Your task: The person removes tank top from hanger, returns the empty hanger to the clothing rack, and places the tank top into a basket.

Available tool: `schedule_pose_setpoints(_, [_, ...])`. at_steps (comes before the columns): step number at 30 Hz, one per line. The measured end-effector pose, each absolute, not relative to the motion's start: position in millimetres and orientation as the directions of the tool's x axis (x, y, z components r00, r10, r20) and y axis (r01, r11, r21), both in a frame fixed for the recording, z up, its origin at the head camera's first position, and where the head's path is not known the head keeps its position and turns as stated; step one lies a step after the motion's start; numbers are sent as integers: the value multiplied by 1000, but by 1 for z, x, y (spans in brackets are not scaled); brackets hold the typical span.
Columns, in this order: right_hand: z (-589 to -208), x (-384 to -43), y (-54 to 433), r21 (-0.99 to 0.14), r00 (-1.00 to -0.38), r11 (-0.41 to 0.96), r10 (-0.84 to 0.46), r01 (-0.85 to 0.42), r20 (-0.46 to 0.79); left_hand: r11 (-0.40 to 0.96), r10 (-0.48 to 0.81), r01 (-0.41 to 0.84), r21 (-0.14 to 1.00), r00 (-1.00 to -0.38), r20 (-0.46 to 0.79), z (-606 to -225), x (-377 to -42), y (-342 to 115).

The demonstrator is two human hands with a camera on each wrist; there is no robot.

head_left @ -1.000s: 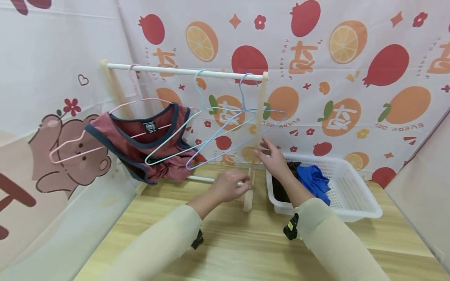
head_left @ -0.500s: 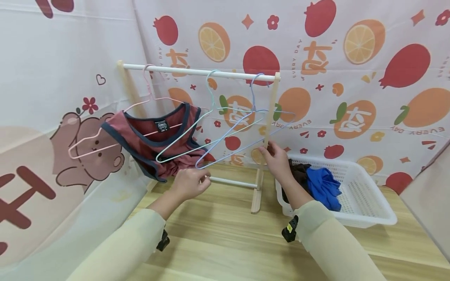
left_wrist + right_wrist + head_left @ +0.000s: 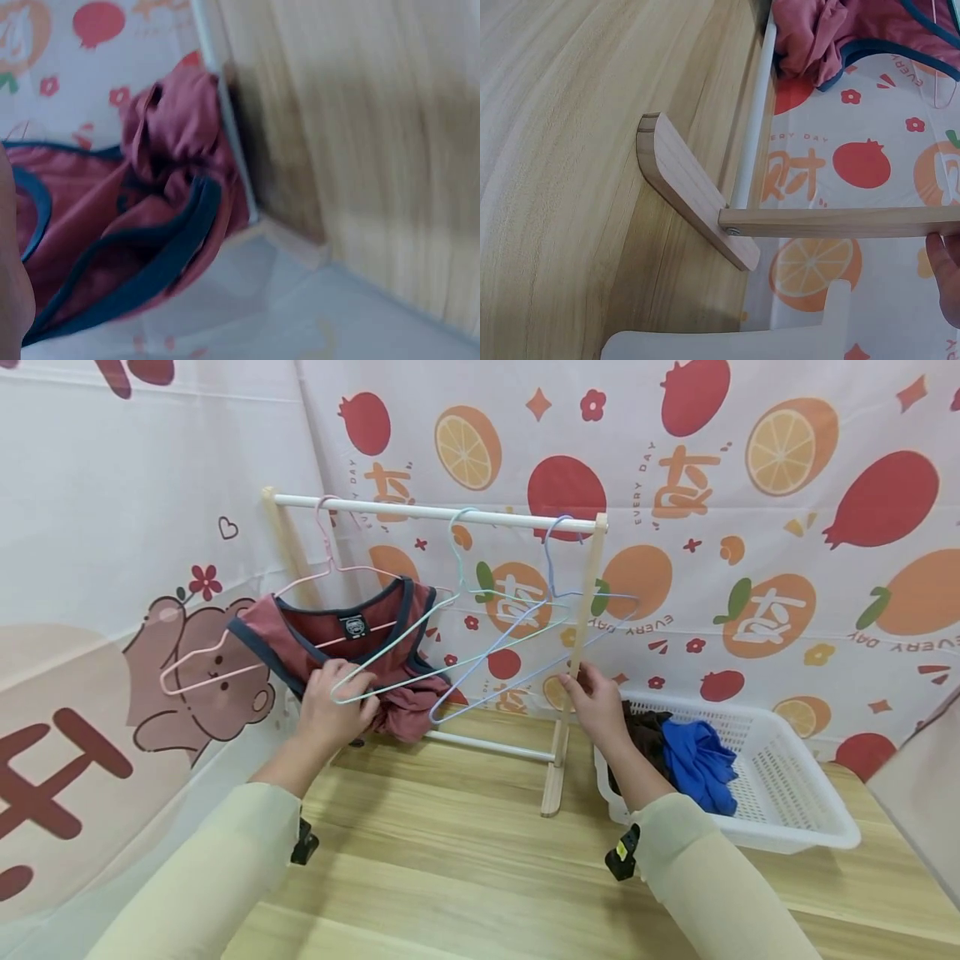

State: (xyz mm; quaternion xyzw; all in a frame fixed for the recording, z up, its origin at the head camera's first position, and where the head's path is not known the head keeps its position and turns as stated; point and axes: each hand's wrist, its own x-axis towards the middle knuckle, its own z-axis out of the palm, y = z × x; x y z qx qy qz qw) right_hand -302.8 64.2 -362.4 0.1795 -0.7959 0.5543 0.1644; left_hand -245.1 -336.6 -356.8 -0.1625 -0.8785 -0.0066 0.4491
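A dark pink tank top [image 3: 390, 610] with navy trim hangs lopsided on a pink hanger [image 3: 300, 578], its lower part bunched up. My left hand [image 3: 333, 702] is at the front of the tank top, fingertips overlapping its neckline area in the head view; the left wrist view shows only the hand's edge. A mint green hanger [image 3: 442, 683] and a blue-purple hanger [image 3: 487, 652] hang bare to the right. With thumb and fingers, my right hand [image 3: 600, 702] holds the right wooden post [image 3: 588, 585] of the clothes rack [image 3: 435, 512].
On the right stands a white perforated basket [image 3: 810, 827] with a blue cloth [image 3: 701, 764] and a dark brown cloth [image 3: 645, 735]. The rack's wooden foot [image 3: 552, 789] rests on the wood-grain table [image 3: 450, 877]. A fruit-print sheet [image 3: 697, 485] hangs behind.
My left hand has moved left and up from beside the rack's right post to the tank top. My right hand has closed on the post. The head view has shifted left.
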Motion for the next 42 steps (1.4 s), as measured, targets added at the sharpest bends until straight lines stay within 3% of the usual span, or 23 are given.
schedule_pose_setpoints(7, [-362, -304, 64, -830, -884, 309, -95, -464, 458, 916, 300, 354, -186, -301, 905, -324, -245, -348])
schedule_pose_setpoints(13, [-364, -303, 65, -832, -884, 302, -100, -465, 457, 921, 297, 325, -216, -224, 928, -289, -241, -349])
schedule_pose_setpoints(15, [-364, -303, 66, -835, -885, 295, -100, -463, 456, 936, 264, 295, -192, -225, 938, -274, -239, -348])
schedule_pose_setpoints(18, [-363, -302, 66, -839, -884, 283, -105, -466, 455, 965, 159, 248, -87, -286, 945, -250, -238, -346])
schedule_pose_setpoints(21, [-363, -302, 66, -843, -884, 270, -108, -466, 455, 985, 2, 154, 82, -483, 876, -226, -237, -342])
schedule_pose_setpoints(24, [-363, -304, 66, -845, -888, 275, -104, -459, 448, 978, -145, 11, 210, -690, 709, -208, -239, -339])
schedule_pose_setpoints(27, [-363, -304, 65, -845, -892, 290, -101, -449, 440, 967, -210, -88, 238, -802, 560, -199, -243, -340])
schedule_pose_setpoints(31, [-364, -304, 66, -842, -893, 301, -102, -448, 439, 968, -215, -117, 223, -842, 495, -197, -251, -341])
schedule_pose_setpoints(42, [-365, -308, 68, -841, -892, 300, -108, -449, 438, 973, -204, -110, 201, -814, 543, -195, -262, -336])
